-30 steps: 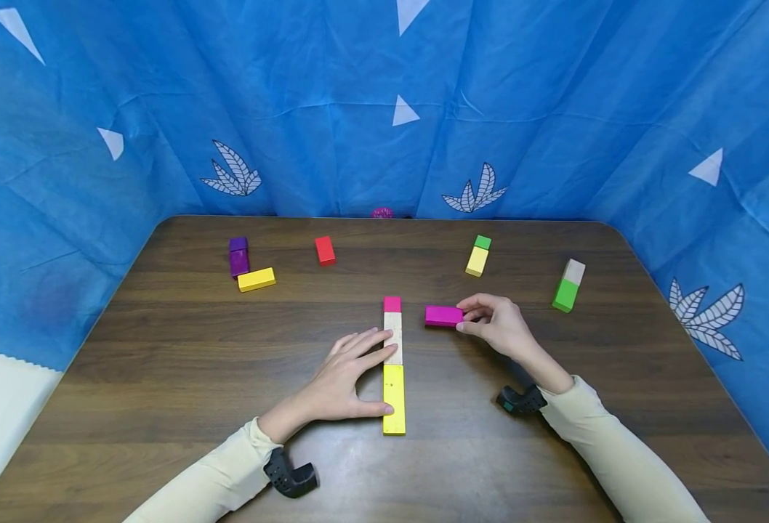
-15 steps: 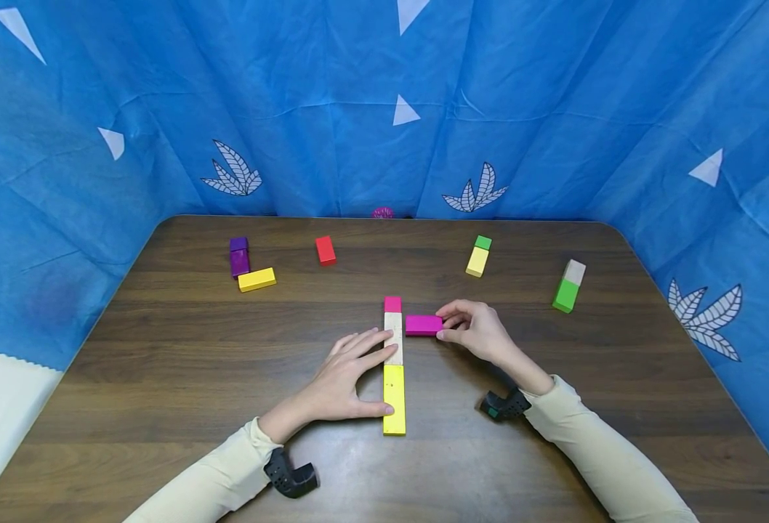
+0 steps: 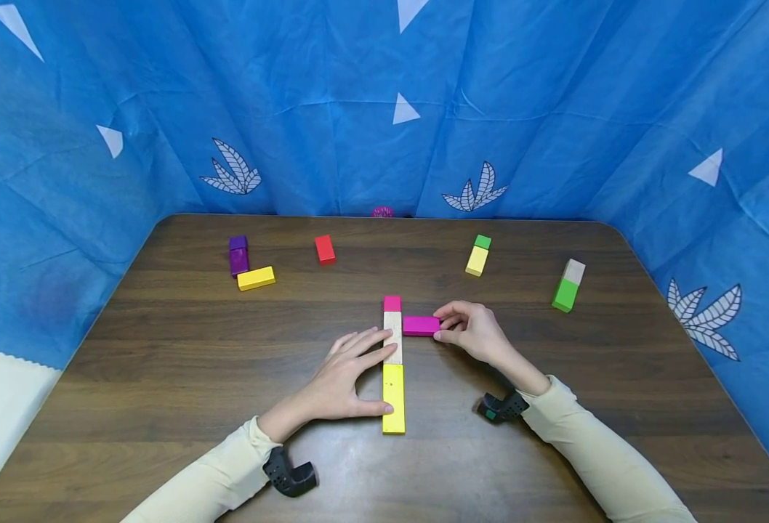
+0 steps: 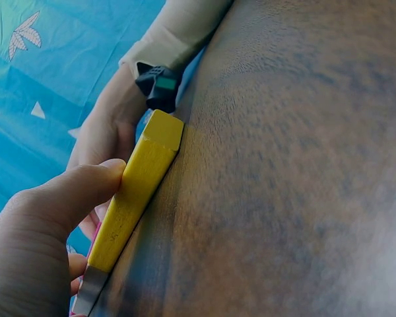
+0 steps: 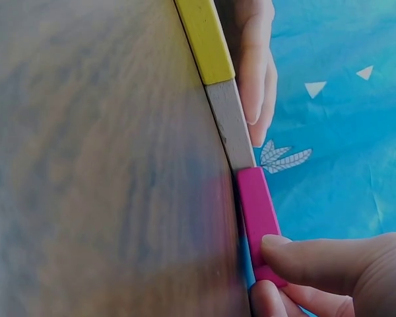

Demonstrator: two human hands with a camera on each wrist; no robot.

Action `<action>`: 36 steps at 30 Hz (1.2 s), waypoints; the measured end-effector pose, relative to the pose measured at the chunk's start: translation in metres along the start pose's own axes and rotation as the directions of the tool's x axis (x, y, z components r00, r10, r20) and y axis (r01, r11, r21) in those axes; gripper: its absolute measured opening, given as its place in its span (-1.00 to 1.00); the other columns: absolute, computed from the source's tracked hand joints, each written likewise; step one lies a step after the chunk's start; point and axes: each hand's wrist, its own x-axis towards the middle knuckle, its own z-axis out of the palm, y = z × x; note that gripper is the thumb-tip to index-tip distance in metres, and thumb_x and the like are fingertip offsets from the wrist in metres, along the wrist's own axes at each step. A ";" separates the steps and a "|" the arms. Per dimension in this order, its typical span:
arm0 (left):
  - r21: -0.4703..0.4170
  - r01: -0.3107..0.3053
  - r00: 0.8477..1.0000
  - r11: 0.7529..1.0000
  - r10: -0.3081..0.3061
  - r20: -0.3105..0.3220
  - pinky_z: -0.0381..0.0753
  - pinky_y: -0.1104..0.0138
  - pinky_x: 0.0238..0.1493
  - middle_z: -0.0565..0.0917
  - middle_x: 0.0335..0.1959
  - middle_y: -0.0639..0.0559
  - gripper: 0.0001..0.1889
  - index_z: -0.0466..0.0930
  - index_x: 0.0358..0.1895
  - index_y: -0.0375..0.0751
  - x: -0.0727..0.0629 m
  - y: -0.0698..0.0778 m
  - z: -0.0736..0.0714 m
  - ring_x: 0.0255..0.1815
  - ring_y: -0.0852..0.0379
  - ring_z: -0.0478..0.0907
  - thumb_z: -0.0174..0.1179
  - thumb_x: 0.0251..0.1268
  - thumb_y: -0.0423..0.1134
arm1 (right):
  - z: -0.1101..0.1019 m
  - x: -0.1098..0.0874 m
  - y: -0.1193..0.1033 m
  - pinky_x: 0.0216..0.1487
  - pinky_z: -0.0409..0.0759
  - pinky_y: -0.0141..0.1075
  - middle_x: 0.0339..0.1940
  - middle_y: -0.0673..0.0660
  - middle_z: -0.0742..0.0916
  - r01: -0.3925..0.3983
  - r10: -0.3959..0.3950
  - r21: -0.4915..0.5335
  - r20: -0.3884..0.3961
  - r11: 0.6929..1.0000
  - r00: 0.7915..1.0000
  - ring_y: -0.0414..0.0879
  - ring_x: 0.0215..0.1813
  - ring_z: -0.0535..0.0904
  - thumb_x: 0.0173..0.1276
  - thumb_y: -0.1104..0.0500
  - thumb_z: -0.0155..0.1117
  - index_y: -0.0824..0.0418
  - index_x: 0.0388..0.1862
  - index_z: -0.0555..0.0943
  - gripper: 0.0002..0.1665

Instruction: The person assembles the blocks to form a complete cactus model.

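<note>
A row of blocks runs away from me mid-table in the head view: a long yellow block (image 3: 394, 385), a white block (image 3: 392, 320) and a small pink block (image 3: 392, 303) at the far end. Spread over the row from its left side, my left hand (image 3: 335, 381) touches the white block with its fingertips and the yellow one with its thumb. My right hand (image 3: 479, 332) pinches the right end of a magenta block (image 3: 419, 326) between thumb and fingers. That block lies crosswise, its left end right at the white block's side. In the right wrist view, the thumb presses the magenta block (image 5: 256, 201).
On the left of the wooden table (image 3: 182, 378) are two purple blocks (image 3: 238, 260) beside a yellow one (image 3: 256, 278). A red block (image 3: 325, 250) stands farther back. A green-and-pale-yellow pair (image 3: 477, 259) and a white-and-green pair (image 3: 566, 292) are at right. Blue cloth (image 3: 332, 131) hangs behind.
My right hand has slid the magenta block leftward and slightly nearer to me, up to the side of the white block. My left hand has stayed in place on the row.
</note>
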 end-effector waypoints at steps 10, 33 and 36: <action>0.005 -0.002 1.000 1.000 0.002 -0.004 0.12 -0.17 0.43 0.27 0.51 0.03 -0.06 0.34 0.44 -0.03 0.001 -0.001 0.001 0.53 -0.08 0.16 0.36 -0.04 0.29 | 0.001 0.000 0.002 -0.38 0.56 -0.39 -0.31 0.15 0.75 0.022 -0.022 -0.028 -0.007 0.999 1.000 -0.15 -0.36 0.61 0.13 0.28 0.48 0.26 -0.11 0.69 -0.68; 0.006 -0.007 1.000 1.000 0.007 -0.007 0.12 -0.15 0.43 0.29 0.50 0.02 -0.06 0.35 0.43 -0.06 0.002 0.000 0.001 0.53 -0.11 0.17 0.38 -0.07 0.26 | 0.005 0.000 0.007 -0.36 0.53 -0.44 -0.29 0.15 0.74 0.084 -0.085 -0.036 -0.030 0.996 0.996 -0.13 -0.33 0.61 0.12 0.29 0.50 0.26 -0.12 0.70 -0.69; 0.010 -0.010 1.000 1.000 0.010 -0.012 0.12 -0.15 0.43 0.29 0.50 0.02 -0.06 0.35 0.43 -0.06 0.003 -0.001 0.001 0.53 -0.11 0.18 0.39 -0.08 0.26 | 0.005 0.000 0.008 -0.37 0.53 -0.44 -0.30 0.15 0.74 0.091 -0.092 -0.038 -0.031 0.995 0.995 -0.13 -0.33 0.62 0.11 0.29 0.50 0.27 -0.12 0.70 -0.69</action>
